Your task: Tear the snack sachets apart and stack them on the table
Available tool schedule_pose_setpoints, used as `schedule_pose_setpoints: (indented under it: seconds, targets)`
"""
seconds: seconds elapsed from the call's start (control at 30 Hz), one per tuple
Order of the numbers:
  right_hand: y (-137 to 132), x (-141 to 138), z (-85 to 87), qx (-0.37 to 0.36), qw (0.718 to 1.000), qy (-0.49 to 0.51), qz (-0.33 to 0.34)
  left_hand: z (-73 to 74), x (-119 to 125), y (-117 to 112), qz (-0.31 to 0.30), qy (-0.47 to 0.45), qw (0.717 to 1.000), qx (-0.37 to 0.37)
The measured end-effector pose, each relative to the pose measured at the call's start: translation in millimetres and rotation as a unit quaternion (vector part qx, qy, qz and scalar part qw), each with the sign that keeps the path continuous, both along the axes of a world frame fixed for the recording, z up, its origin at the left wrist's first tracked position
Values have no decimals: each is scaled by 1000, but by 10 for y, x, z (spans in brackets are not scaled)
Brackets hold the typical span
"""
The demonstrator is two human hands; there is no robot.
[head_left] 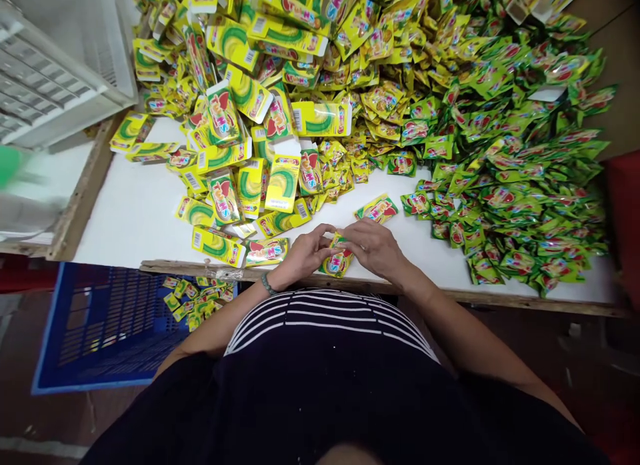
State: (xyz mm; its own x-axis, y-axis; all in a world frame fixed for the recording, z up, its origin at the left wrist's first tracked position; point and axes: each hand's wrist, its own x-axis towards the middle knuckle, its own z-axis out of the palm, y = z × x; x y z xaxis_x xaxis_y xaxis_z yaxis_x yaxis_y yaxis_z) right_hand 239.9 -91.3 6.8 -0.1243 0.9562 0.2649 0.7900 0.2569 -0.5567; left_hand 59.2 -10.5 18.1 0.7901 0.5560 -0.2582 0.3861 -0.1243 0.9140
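Close to the table's front edge, both hands meet over a small yellow-and-green printed carton (336,264). My left hand (306,252) pinches its left side near the top. The fingers of my right hand (373,247) are closed at its upper right edge and partly hide that end. Just beyond my right hand lies another flat carton (379,209) with red and green print. To the left of my left hand, a carton (267,251) rests on the white tabletop (130,215), touching a yellow one (218,246).
Yellow cartons (283,182) pile up at centre left. Yellow sachets (385,102) lie behind, and a heap of green sachets (520,192) covers the right side. A blue crate (115,318) with small packs stands below the left edge. A white crate (60,72) is at upper left.
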Motion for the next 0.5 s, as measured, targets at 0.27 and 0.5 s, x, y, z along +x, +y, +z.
schedule_pose_setpoints:
  seconds: [0.27, 0.5]
  targets:
    - [-57, -98, -96, -9, 995, 87, -46, -50, -5, 22, 6, -24, 1000, -10]
    - [-14, 389, -198, -74, 960, 32, -270, 70, 227, 281, -167, 53, 980, 91]
